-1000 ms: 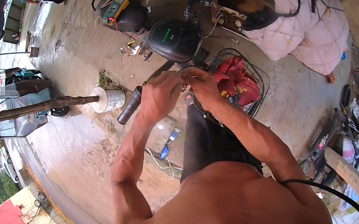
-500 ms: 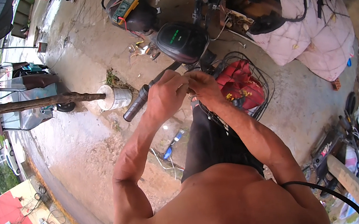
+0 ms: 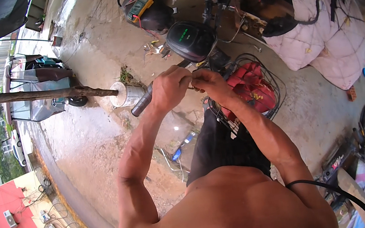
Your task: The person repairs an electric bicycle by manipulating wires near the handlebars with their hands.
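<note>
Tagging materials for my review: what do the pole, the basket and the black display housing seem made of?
Pole: rough, unfinished wood, apparently, from its brown, knotty surface. Basket: probably dark-coated metal wire, given its thin open bars. Black display housing: likely smooth plastic, from its soft sheen.

We look down from the wearer's head, through the left one of two fisheye cameras worn side by side, with the picture upright. Nearest to us, the bare torso fills the lower foreground; beyond it, the left hand and right hand lie just above mid-frame. We face steeply toward the concrete ground, yet see wide enough to include a canopied vehicle, well off leftward. The corners go black.
</note>
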Available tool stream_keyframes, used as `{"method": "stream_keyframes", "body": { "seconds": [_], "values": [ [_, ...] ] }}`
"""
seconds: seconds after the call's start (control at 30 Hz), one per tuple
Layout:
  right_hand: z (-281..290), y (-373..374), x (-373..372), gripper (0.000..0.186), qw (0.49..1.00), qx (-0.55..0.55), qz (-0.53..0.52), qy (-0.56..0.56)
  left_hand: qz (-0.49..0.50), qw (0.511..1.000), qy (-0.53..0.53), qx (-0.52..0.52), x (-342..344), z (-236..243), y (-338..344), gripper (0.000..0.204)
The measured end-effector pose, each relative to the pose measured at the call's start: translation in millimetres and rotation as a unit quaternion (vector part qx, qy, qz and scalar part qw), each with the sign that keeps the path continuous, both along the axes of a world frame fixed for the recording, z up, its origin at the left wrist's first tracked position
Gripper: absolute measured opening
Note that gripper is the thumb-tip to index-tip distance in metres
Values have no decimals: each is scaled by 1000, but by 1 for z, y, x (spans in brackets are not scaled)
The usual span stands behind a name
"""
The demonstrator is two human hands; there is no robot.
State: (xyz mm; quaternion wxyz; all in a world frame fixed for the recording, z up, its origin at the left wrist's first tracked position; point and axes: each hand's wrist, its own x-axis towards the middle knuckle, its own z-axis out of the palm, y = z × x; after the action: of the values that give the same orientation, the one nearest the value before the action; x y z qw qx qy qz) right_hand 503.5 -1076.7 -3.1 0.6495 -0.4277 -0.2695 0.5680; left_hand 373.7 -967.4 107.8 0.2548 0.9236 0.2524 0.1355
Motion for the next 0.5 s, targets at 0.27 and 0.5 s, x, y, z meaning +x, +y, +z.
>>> {"method": "stream_keyframes", "body": {
  "seconds": [0.27,0.5],
  "values": [
    [-6,4,7,14,995,-6,15,-104,38,994,103,22,12,14,-12,13],
    [-1,-2,6,13,987,27,2,-157,106,967,231,4,17,23,-31,19]
  ]
}}
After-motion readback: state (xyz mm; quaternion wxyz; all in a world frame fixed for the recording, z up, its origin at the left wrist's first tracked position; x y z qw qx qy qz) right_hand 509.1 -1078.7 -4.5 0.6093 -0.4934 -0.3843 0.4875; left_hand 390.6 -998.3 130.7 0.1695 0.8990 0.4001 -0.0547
